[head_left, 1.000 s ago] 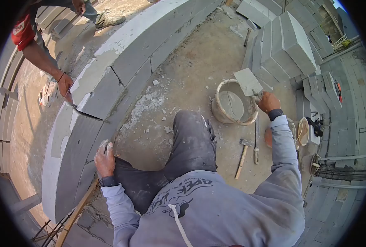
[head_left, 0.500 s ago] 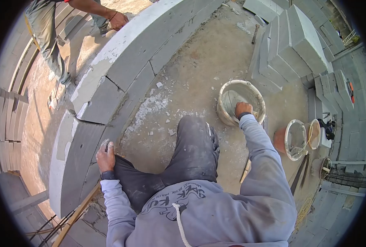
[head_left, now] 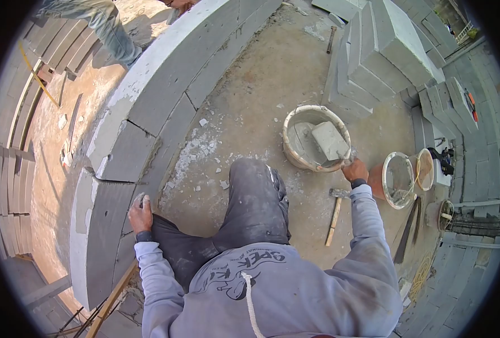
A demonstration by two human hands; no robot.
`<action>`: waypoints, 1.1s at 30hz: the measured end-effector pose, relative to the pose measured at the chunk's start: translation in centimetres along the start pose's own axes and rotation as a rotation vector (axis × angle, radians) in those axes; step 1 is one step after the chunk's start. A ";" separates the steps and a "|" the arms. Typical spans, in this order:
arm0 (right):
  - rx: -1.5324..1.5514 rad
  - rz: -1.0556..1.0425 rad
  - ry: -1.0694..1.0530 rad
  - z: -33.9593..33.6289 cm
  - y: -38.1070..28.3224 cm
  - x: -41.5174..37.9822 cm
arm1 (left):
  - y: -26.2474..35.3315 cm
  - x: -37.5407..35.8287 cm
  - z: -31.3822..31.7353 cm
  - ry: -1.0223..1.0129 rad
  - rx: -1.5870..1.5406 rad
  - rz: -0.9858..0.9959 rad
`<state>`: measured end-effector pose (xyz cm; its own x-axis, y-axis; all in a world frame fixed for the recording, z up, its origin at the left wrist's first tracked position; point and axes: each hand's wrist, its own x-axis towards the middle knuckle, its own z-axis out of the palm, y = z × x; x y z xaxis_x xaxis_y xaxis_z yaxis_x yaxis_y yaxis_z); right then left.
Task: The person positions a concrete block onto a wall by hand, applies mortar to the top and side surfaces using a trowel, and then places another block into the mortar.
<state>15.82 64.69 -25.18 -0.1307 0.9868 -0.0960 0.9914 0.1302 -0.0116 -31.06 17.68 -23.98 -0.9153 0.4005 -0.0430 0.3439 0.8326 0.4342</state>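
Note:
My right hand (head_left: 355, 170) grips a trowel at the near right rim of a mortar bucket (head_left: 287, 147). The trowel's broad, pale rectangular blade (head_left: 330, 141) lies over the grey mortar (head_left: 305, 137) inside the bucket. Close to my left knee, my left hand (head_left: 141, 214) rests beside the curved block wall (head_left: 108, 217), its dusty fingers stretched out and holding nothing. A gap runs between two blocks of that wall just above this hand. On the floor below my right hand lies a hammer (head_left: 334, 218) with a wooden handle.
Two more buckets (head_left: 399, 180) (head_left: 425, 169) stand to the right. Pale blocks (head_left: 368, 56) are stacked at the upper right. White chips (head_left: 196, 147) litter the floor by the wall. Beyond the wall, another person's leg (head_left: 112, 31) shows. A wooden strip (head_left: 112, 298) lies lower left.
My right hand has come out of the bucket to its near right rim, and the trowel blade now shows. The hammer is uncovered. The other person has moved right, behind the wall.

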 end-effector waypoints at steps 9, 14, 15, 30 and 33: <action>0.857 -0.167 -0.241 -3.4 -1.9 3.0 | 0.2 -0.6 -0.8 0.021 -0.044 -0.114; 0.711 -0.665 -0.151 -13.4 -15.2 3.1 | -0.2 -2.0 -1.5 0.103 -0.104 -0.097; 0.721 -0.761 -0.199 -15.6 -19.2 2.1 | 0.0 -2.5 -1.9 0.125 -0.129 -0.099; 0.436 -1.755 0.625 -16.6 -55.4 -5.7 | -1.4 -14.5 -9.0 0.420 -0.068 -0.306; 0.445 -1.810 0.623 -14.9 -56.9 -6.6 | -2.0 -16.3 -9.9 0.466 -0.045 -0.370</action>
<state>-39.72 52.16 -9.06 -0.7041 -0.3510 0.6173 -0.3679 0.9238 0.1057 -18.87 5.70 -15.20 -0.9717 -0.1317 0.1962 -0.0154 0.8637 0.5037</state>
